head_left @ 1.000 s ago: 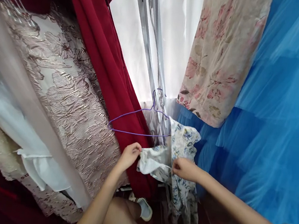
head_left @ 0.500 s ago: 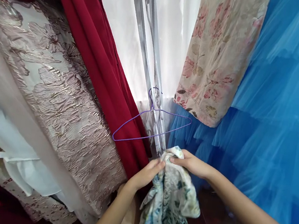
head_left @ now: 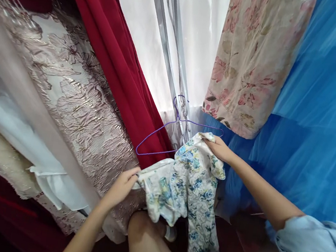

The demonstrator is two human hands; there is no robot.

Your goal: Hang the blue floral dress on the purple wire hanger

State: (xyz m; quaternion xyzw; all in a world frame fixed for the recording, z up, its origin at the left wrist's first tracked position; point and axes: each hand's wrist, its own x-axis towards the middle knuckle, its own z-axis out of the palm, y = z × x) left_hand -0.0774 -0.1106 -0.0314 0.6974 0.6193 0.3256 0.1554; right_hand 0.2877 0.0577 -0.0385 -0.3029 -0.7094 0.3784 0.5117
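Note:
A white garment (head_left: 201, 187) with blue and yellow flowers is stretched between my two hands, its lower part hanging down. My left hand (head_left: 125, 184) is closed on its left edge, fingers pinched on the cloth. Higher up, my right hand (head_left: 220, 149) grips the top right corner, its fingertips partly behind the fabric. A purple wire hanger (head_left: 154, 154) with nothing on it hangs just above and behind the garment, which covers part of its lower bar. Whether the garment is a dress or a top I cannot make out.
On the left hang a dark red dress (head_left: 123, 67), a pinkish embossed dress (head_left: 81, 103) and several pale garments. A metal stand (head_left: 165, 44) rises behind the hanger, before white cloth (head_left: 138, 20). To the right hang a beige floral garment (head_left: 245, 70) and blue tulle (head_left: 327, 100).
My hands have moved apart, the left one down and left, the right one up. The bunched floral garment is now spread open between them and overlaps the hanger's lower bar.

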